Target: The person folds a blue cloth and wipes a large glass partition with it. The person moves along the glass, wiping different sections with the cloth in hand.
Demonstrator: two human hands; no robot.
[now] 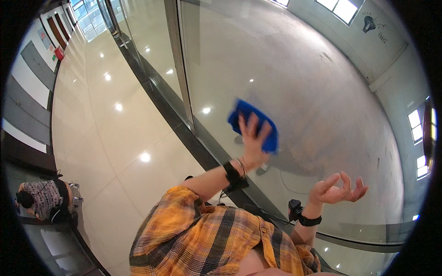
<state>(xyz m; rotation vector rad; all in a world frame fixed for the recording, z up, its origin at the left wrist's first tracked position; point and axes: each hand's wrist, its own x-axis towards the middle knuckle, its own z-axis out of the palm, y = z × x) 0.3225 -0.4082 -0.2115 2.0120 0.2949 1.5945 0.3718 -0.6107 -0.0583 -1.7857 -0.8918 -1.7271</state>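
Note:
My left hand [255, 139] is spread over a blue cloth [272, 136], holding it against a large glass panel [297, 86]. The fingers lie on top of the cloth, and both look slightly blurred. A bracelet and a black strap circle that wrist. To the right, my right hand [340, 191] is raised with its fingers apart and loosely curled, holding nothing. Its wrist carries a black strap with a small black device [294, 209]. A metal frame post [182, 69] borders the glass on the left.
A dark stone strip [169, 115] runs along the foot of the glass, beside glossy floor tiles [114, 145]. A person [43, 200] sits at the far left. A red bin [59, 53] stands by the corridor wall. A cable [288, 184] shows through the glass.

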